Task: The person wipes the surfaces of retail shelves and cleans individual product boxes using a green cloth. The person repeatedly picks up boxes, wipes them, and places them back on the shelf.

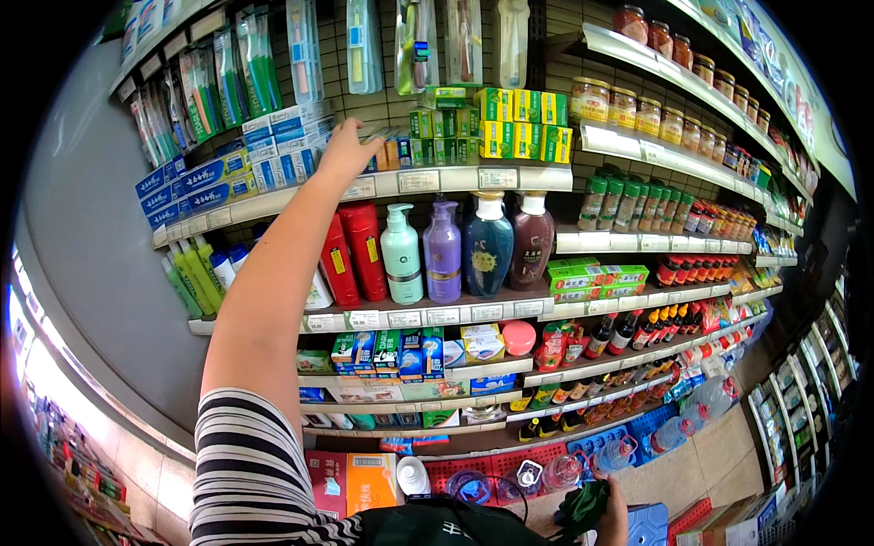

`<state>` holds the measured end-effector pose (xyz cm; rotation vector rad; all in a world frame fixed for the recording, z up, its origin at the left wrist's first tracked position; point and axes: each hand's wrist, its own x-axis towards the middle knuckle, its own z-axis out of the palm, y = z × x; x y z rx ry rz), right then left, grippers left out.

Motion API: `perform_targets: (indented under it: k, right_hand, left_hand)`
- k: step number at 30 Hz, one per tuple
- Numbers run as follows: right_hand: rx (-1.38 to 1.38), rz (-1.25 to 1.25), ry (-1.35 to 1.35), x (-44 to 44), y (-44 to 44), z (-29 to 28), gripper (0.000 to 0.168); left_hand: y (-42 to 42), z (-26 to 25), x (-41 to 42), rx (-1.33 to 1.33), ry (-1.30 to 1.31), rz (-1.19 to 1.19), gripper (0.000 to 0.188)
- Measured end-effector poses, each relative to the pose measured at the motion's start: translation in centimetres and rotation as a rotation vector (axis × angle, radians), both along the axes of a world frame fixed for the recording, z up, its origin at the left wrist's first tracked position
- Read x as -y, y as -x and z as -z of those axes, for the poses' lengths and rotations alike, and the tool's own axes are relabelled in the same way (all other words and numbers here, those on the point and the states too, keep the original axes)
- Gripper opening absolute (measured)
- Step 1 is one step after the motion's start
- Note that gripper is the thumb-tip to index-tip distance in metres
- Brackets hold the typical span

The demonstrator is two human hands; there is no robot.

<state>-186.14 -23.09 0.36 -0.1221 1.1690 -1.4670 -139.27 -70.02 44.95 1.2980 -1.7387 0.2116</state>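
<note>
My left hand reaches up to a shelf, its fingers spread, beside stacked white-and-blue toothpaste boxes; whether it touches them is unclear. Just right of it lie small orange and blue boxes, then stacks of green boxes and yellow-green boxes. Packaged toothbrushes hang above. Low at the right, my right hand is closed around a dark green cloth, its fingers partly hidden.
Below the hand stand pump bottles and red bottles on a shelf. Jars and spice bottles line the shelves at right. On the floor are cartons, red crates and large water bottles.
</note>
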Motion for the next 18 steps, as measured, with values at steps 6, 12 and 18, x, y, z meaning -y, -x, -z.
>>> perform_targets:
  k: [6, 12, 18]
  right_hand:
    - [-0.046, 0.078, 0.022, -1.3, 1.0, 0.1, 0.04]
    - [-0.046, 0.074, 0.038, -0.5, 1.1, -0.5, 0.039]
    - [-0.031, 0.086, 0.022, -0.2, 1.0, -0.9, 0.039]
  left_hand:
    - [-1.0, -1.3, 0.1, 0.079, 0.019, -0.009, 0.054]
    - [-0.7, -0.8, -0.3, 0.157, -0.19, 0.017, 0.071]
    - [-2.5, -1.0, -0.7, 0.078, -0.197, 0.049, 0.066]
